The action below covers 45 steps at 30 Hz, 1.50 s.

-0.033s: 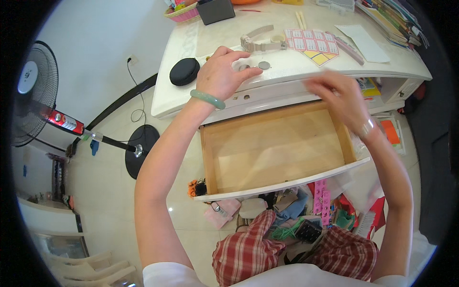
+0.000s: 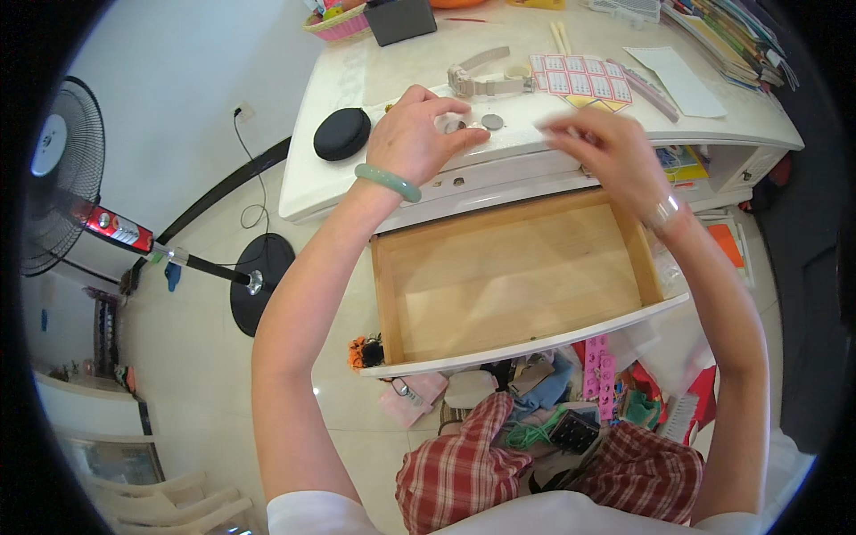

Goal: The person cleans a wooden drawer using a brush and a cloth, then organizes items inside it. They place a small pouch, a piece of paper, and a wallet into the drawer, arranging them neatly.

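My left hand point(image 2: 412, 138), a green bangle on its wrist, rests at the front edge of the white desktop point(image 2: 343, 85). Its thumb and index finger are apart, with a small round silvery disc, like a coin, showing in the gap; I see no grip on it. Another such coin point(image 2: 492, 121) lies just right of the thumb. Behind the hand lies a pale wristwatch point(image 2: 481, 86), and a round black zip case point(image 2: 342, 134) is to its left. My right hand point(image 2: 606, 152) hovers over the desk's front edge, its fingertips smeared by motion, so what they hold is unclear.
Below my hands a wooden drawer point(image 2: 526, 349) is pulled out, with a bare bottom. Assorted items, including pink perforated strips point(image 2: 599, 379), lie on the floor before it. A standing fan point(image 2: 125, 227) is at left. Stacked books point(image 2: 727, 40) and a sticker sheet point(image 2: 580, 76) are on the desk.
My right hand has moved left and slightly up, toward the coins. My left hand stays in about the same place.
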Motion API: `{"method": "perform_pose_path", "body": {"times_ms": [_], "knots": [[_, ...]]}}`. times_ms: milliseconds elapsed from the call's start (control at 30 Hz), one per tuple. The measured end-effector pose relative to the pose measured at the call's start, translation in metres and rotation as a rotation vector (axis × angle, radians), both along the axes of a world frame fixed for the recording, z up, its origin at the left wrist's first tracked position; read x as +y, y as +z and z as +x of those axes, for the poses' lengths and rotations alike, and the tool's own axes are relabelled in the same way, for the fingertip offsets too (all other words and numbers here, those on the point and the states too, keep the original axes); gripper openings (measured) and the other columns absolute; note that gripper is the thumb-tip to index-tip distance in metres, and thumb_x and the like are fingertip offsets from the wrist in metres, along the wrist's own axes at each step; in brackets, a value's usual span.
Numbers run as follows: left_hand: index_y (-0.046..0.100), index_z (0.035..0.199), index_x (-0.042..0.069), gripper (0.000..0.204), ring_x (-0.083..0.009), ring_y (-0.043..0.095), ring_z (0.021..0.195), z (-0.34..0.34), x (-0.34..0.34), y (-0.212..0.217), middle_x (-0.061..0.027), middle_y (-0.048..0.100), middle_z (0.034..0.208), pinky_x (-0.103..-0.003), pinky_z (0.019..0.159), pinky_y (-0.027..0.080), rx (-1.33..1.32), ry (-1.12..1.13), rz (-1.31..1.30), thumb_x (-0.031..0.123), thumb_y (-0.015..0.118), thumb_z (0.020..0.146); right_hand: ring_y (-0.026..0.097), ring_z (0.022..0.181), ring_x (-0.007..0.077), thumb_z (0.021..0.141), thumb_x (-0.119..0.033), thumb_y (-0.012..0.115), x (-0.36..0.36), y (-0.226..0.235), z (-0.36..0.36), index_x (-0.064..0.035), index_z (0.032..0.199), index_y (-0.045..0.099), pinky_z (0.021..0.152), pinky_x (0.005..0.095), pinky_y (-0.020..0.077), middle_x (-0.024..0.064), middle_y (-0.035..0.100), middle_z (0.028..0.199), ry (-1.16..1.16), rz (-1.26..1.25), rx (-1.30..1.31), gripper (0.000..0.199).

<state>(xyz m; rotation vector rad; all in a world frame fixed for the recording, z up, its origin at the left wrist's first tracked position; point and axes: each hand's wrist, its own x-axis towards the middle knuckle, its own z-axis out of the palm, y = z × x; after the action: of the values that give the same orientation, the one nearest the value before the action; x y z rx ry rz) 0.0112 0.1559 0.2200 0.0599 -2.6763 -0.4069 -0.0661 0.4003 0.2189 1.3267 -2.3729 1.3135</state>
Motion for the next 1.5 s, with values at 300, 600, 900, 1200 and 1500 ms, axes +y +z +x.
{"method": "perform_pose_path", "body": {"times_ms": [300,600,900,1200,1500], "knots": [[0.068,0.095,0.005,0.029,-0.0144,0.061,0.075,-0.004,-0.008,0.011,-0.006,0.065,0.089,-0.03,0.071,0.051,-0.143,-0.08,0.291,0.027,0.078,0.079,0.061,0.086,0.0269,0.085,-0.025,0.067,-0.066,-0.005,-0.044,-0.0088,0.094,0.07,0.079,0.0364,0.0488,0.0101,0.061,0.087,0.016,0.237,0.217,0.018],[0.062,0.094,0.003,0.027,-0.0116,0.061,0.076,-0.005,-0.014,0.0,-0.0052,0.066,0.084,-0.027,0.072,0.051,-0.092,-0.149,0.326,0.02,0.077,0.08,0.061,0.088,0.0226,0.087,-0.026,0.066,-0.064,-0.01,-0.04,-0.0081,0.096,0.067,0.079,0.0332,0.0482,0.0084,0.062,0.09,0.086,0.159,0.093,0.02],[0.06,0.116,0.007,0.035,-0.0172,0.058,0.097,0.021,-0.029,0.006,-0.0107,0.058,0.11,-0.026,0.081,0.05,-0.166,-0.48,0.465,0.006,0.069,0.082,0.054,0.069,0.0129,0.084,-0.017,0.073,-0.061,0.002,-0.019,-0.0032,0.087,0.062,0.062,0.0282,0.0456,0.0032,0.061,0.075,0.012,0.211,-0.023,0.018],[0.067,0.102,0.005,0.022,-0.0151,0.065,0.077,0.126,0.001,-0.14,-0.0048,0.068,0.082,-0.028,0.074,0.052,-0.717,-0.297,0.865,0.001,0.07,0.08,0.066,0.071,0.0136,0.082,-0.005,0.068,-0.041,-0.129,0.086,0.0003,0.096,0.067,0.068,0.0278,0.0529,0.006,0.07,0.079,0.336,0.327,-0.808,0.014],[0.067,0.085,0.004,0.014,-0.031,0.067,0.08,0.155,-0.017,-0.191,-0.0134,0.07,0.082,-0.039,0.07,0.052,-1.148,-0.397,0.156,-0.001,0.063,0.073,0.068,0.082,0.0331,0.073,-0.007,0.069,-0.117,-0.222,0.143,-0.0054,0.086,0.074,0.075,0.0381,0.0546,0.0183,0.07,0.088,0.476,0.722,-0.683,0.015]]}}
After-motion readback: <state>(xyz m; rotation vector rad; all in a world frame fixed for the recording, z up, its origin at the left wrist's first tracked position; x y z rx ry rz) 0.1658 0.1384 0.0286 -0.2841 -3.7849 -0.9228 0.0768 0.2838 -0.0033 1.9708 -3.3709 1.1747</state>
